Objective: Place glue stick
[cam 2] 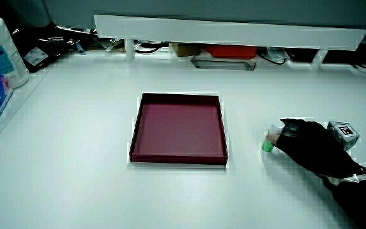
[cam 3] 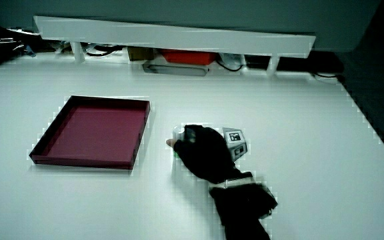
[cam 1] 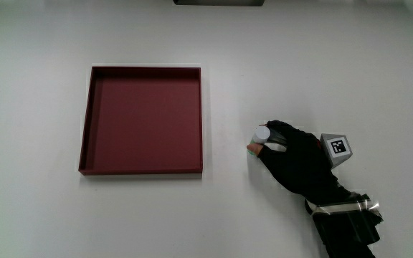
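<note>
The hand (cam 1: 296, 159) has its fingers (cam 1: 274, 134) curled around the glue stick (cam 1: 262, 134), upright on the tabletop (cam 1: 335, 64) beside the red tray (cam 1: 84, 136); released off-balance, I judge it could topple and roll away from the tray.

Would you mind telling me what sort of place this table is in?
Probably a lab or recording workspace: a bare white table, a tracking cube on the gloved hand, and clutter under a low partition.

You see a matt, smooth white table (cam 1: 49, 215), a dull dark-red square tray (cam 1: 142, 118), and a black cloth-gloved hand (cam 1: 296, 159).
</note>
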The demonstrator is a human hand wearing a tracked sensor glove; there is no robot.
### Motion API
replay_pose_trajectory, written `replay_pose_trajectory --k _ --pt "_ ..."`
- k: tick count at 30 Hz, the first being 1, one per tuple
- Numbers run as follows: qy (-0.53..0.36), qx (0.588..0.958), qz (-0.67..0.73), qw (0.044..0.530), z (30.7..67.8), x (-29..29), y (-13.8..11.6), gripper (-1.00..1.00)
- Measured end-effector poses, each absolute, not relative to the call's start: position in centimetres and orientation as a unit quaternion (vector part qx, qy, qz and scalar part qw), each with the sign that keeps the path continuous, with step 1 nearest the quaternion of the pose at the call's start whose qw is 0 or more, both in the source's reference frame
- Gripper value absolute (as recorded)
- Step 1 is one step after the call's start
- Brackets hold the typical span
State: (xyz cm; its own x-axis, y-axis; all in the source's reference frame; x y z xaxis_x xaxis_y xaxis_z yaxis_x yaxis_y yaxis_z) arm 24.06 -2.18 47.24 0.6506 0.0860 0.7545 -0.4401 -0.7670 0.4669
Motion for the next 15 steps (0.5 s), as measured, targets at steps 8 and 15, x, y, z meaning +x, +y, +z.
replay_pose_trajectory --k 8,15 --pt "-0.109 0.866 0.38 0.305 44.0 25.5 -4.0 -1.0" --pt "-0.104 0.881 0.346 0.304 41.7 25.1 -4.8 -1.0"
